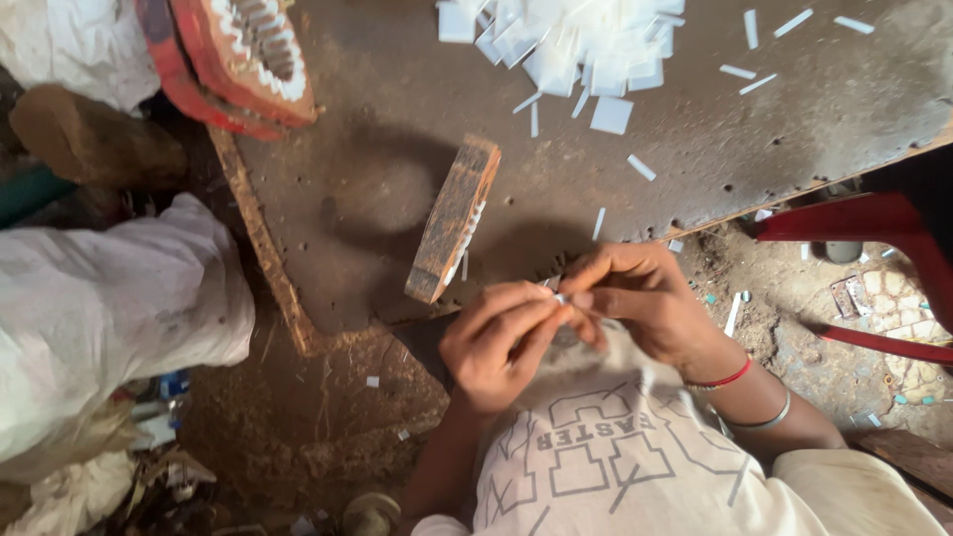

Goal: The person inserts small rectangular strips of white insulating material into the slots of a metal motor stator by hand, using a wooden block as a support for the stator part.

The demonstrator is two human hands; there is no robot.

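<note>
- Hands meet just in front of the person's chest, over the near edge of the brown, pitted wooden counter (794,129).
- Left hand (496,342) has its fingers curled, with thumb and forefinger tips pressed together on a small white-and-silvery piece (559,297); what that piece is cannot be told, as it is too small.
- Right hand (640,298) comes in from the other side, its fingers (596,298) bunched and pinching the same small piece, so the two hands touch at the fingertips.
- Right wrist carries a red thread band (723,378) and a thin metal bangle (764,421).
- Just beside the hands, a little further from the person, a long brown wooden block (452,218) stands tilted on its edge on the counter, with white teeth-like bits showing along its underside.
- A heap of small white plastic rectangles (566,40) lies at the far side of the counter, well apart from the hands, with thin white strips (640,167) scattered around it.
- A red-painted wooden frame with white teeth (238,60) lies at the far corner of the counter.
- White sacks (109,308) sit on the dirt floor beside the counter, and a red plastic chair (874,223) stands on the other side.
</note>
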